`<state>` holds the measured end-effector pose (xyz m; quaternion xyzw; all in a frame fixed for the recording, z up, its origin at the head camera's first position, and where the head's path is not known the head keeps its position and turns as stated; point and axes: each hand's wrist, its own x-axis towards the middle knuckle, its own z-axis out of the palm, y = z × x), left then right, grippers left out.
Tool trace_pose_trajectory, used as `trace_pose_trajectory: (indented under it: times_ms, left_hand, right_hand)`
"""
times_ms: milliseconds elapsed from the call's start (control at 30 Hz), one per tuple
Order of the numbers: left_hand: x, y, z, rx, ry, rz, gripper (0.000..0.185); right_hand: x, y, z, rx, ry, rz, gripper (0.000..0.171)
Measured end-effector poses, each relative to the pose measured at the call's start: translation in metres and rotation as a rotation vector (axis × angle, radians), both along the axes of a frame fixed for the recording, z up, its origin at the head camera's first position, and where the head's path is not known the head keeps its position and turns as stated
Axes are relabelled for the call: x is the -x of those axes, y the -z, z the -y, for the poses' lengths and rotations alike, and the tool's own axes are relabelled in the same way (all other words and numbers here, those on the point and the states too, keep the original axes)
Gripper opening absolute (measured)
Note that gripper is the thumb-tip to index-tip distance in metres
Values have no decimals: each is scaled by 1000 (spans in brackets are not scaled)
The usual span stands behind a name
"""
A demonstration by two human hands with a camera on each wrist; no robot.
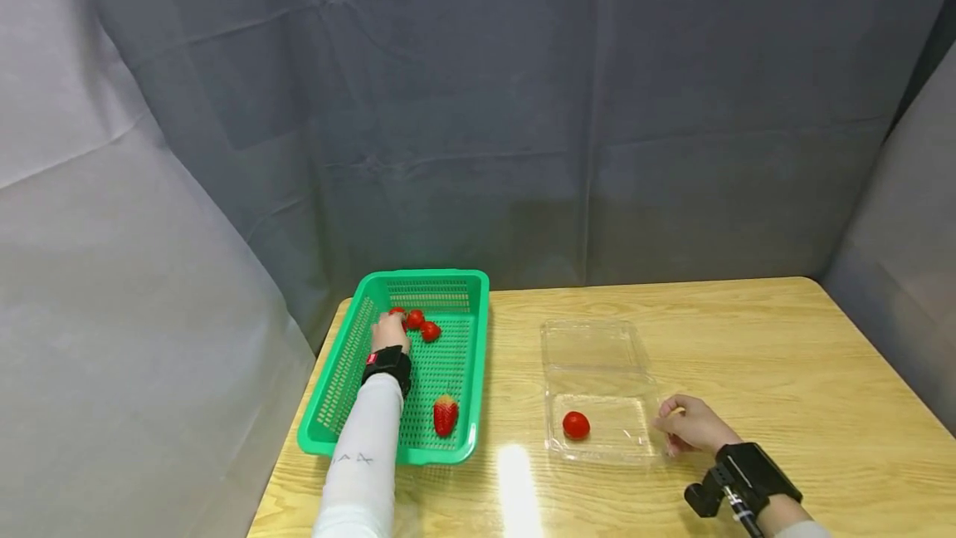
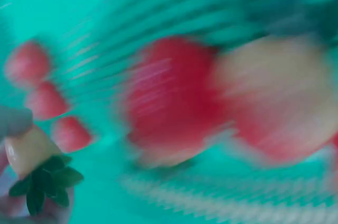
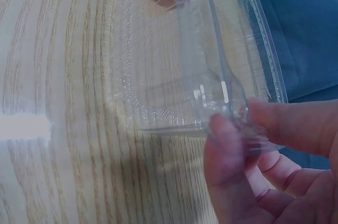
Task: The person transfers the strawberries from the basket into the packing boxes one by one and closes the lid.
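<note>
A green plastic basket (image 1: 466,355) stands at the table's left and holds several strawberries (image 1: 430,330), with one lying apart (image 1: 445,415) near its front wall. My left hand (image 1: 390,329) reaches into the basket's far end. The blurred left wrist view shows its fingers pinching a pale strawberry (image 2: 29,150) with green leaves, and more red fruit (image 2: 174,97) beyond. A clear plastic clamshell box (image 1: 597,355) lies open mid-table with one red fruit (image 1: 576,424) inside. My right hand (image 1: 675,422) pinches the box's right rim (image 3: 237,123) between thumb and finger.
The wooden table (image 1: 747,339) is bare to the right of the box, with a bright glare patch (image 1: 515,480) at the front. Grey cloth (image 1: 523,106) hangs behind and on both sides. The table's left edge runs close beside the basket.
</note>
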<state>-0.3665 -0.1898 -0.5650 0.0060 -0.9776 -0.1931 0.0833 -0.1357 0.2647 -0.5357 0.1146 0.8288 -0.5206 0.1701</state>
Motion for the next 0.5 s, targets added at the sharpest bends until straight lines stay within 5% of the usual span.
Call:
trace_pose_trajectory:
  times_ms: [100,233,367,500]
  left_hand:
    - [-24,-86,-35,-92,63,-129,39]
    - [-40,-143,-94,-137,305,-294,42]
    - [-73,-157,-160,-82,587,-258,44]
    - [-115,-136,-216,44,852,-151,44]
  right_hand:
    - [0,0,2,-3,9,3,17]
    - [0,1,1,-1,16,9,17]
    - [1,4,1,11,16,14,18]
    - [3,6,2,14,16,19,18]
